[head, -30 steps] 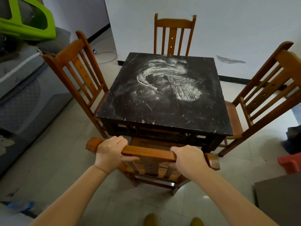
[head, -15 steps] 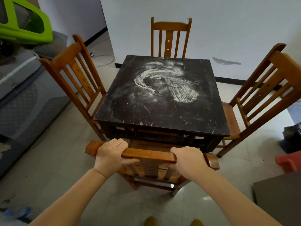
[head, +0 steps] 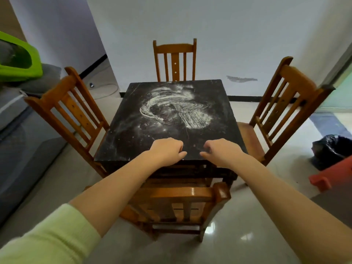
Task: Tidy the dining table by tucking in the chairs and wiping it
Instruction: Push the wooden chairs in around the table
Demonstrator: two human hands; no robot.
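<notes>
Loosely curled fingers (head: 176,144) of the left hand (head: 167,149) and right hand (head: 219,151) grasp nothing above the near edge of the black table (head: 133,138) (smeared with white powder (head: 175,109)), the near chair (head: 182,197) tucked beneath.

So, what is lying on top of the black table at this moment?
The black table carries smeared white powder, thickest toward the far half. The left hand and right hand are over its near edge, empty, and cover that part of the top.
</notes>
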